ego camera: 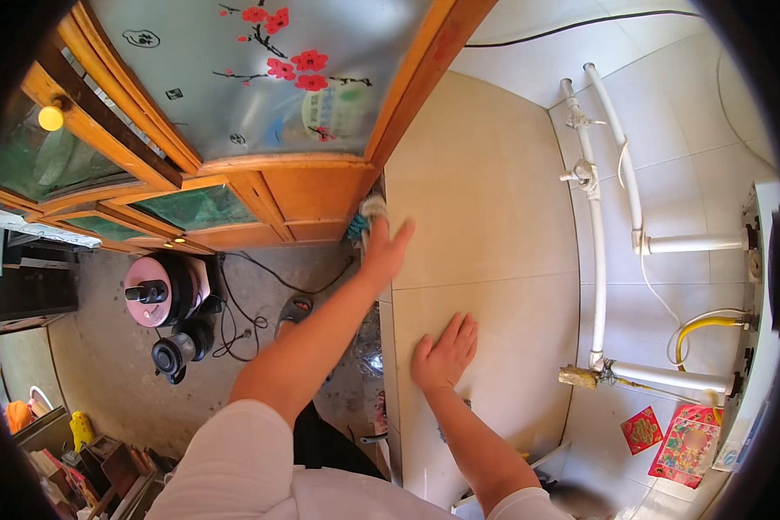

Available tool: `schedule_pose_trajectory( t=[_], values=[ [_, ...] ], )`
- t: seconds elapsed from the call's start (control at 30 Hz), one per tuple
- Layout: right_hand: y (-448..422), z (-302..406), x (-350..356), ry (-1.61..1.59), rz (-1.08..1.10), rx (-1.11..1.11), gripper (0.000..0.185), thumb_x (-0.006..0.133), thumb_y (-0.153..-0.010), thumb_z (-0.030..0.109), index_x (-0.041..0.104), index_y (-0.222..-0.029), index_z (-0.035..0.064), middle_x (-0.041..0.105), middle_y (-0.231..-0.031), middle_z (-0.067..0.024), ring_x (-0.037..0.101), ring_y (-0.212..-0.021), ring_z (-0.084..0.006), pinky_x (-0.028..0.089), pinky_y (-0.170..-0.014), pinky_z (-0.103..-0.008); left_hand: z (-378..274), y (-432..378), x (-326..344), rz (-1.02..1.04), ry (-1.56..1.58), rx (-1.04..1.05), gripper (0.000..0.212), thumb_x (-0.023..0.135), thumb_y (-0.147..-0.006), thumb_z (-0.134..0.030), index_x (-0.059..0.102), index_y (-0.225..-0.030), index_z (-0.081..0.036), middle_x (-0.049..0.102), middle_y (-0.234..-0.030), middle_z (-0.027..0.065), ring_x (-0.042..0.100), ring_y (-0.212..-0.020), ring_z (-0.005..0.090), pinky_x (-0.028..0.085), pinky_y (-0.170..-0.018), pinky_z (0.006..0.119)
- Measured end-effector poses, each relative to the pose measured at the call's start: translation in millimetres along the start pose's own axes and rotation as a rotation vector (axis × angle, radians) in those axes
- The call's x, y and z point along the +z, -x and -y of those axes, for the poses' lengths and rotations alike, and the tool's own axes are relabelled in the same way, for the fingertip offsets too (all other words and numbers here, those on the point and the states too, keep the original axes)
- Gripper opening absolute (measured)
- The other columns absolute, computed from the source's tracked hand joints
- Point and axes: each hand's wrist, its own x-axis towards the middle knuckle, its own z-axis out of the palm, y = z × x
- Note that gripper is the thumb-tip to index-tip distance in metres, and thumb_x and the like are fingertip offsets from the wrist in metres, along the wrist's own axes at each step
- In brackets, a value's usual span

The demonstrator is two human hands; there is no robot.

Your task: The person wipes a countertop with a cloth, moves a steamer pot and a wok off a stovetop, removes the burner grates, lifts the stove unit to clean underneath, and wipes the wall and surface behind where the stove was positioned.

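My left hand is stretched out to the counter's left edge, by the corner of an orange wooden cabinet. It holds a bunched grey and teal cloth in its fingers, with the thumb apart; motion blurs it a little. Palm down on the beige tiled countertop lies my right hand, nearer to my body, its thumb spread and nothing in it.
White pipes with valves run along the tiled wall to the right, near a yellow hose. On the floor at left stand a pink-lidded electric cooker, a kettle-like jug and loose black cords. The cabinet's frosted panel rises ahead.
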Motion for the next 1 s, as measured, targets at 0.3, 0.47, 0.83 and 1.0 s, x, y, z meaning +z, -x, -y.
schedule_pose_trajectory(
  t=[0.3,0.47,0.83,1.0],
  values=[
    [4.1,1.6,3.0,0.007,0.000,-0.016,0.077,0.052,-0.093,0.034,0.032,-0.153,-0.0084,0.027,-0.161,-0.0317,0.022,-0.150,-0.0484,0.014,-0.123,-0.0575,24.5,74.4,-12.9,0.099,0.021,-0.360,0.065,0.057,-0.102,-0.039,0.038,-0.148,0.002,0.054,-0.142,0.0230,0.050,-0.134,0.0315,0.038,-0.112,0.041],
    [1.2,2.2,9.5,0.043,-0.013,-0.017,0.077,0.052,-0.093,0.035,0.031,-0.154,-0.0075,0.027,-0.161,-0.0304,0.022,-0.151,-0.0474,0.013,-0.123,-0.0567,53.9,129.1,-2.1,0.058,-0.090,-0.095,0.062,0.055,-0.103,-0.040,0.040,-0.148,0.000,0.055,-0.142,0.0217,0.051,-0.132,0.0302,0.038,-0.111,0.040],
    [6.5,-5.9,15.1,0.015,-0.082,-0.020,0.075,0.053,-0.093,0.035,0.034,-0.153,-0.0059,0.028,-0.161,-0.0289,0.023,-0.151,-0.0452,0.014,-0.124,-0.0540,68.6,173.2,-6.1,0.108,-0.024,-0.483,0.080,0.055,-0.100,-0.055,0.037,-0.150,0.005,0.049,-0.148,0.0243,0.048,-0.136,0.0332,0.036,-0.114,0.039],
    [5.4,-0.8,12.3,0.009,-0.061,-0.007,0.075,0.053,-0.093,0.035,0.035,-0.154,-0.0048,0.028,-0.162,-0.0278,0.024,-0.151,-0.0441,0.014,-0.124,-0.0527,81.2,162.2,-5.1,0.063,-0.141,-0.208,0.084,0.059,-0.099,-0.053,0.030,-0.157,0.001,0.041,-0.158,0.0237,0.039,-0.147,0.0344,0.033,-0.118,0.038]
  ],
)
